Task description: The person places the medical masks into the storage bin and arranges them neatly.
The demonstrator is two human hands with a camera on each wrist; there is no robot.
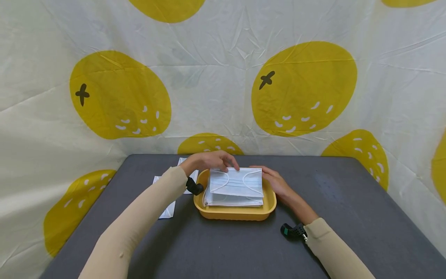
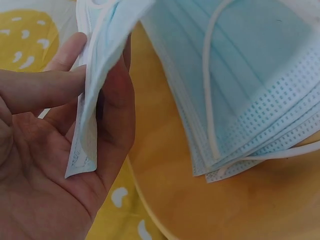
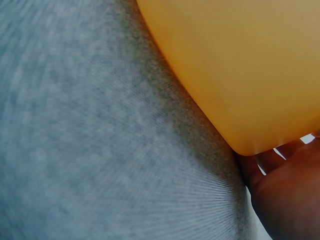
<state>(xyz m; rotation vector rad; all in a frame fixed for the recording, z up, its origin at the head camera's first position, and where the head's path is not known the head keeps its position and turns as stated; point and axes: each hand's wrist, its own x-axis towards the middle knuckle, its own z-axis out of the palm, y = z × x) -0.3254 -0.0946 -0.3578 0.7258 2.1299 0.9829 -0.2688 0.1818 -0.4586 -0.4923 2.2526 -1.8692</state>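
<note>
A yellow plastic tray holds a stack of pale blue disposable face masks with white ear loops. My left hand pinches one face mask near its left end, raised over the stack. The left wrist view shows this mask on edge between thumb and fingers, with the stack beside it. My right hand rests along the tray's right side, its fingers reaching to the far corner. In the right wrist view the fingers lie against the tray's outer wall.
More masks lie on the dark grey table left of the tray, partly hidden by my left forearm. A white cloth with yellow fruit prints hangs behind the table. A black wrist device sits on my right wrist.
</note>
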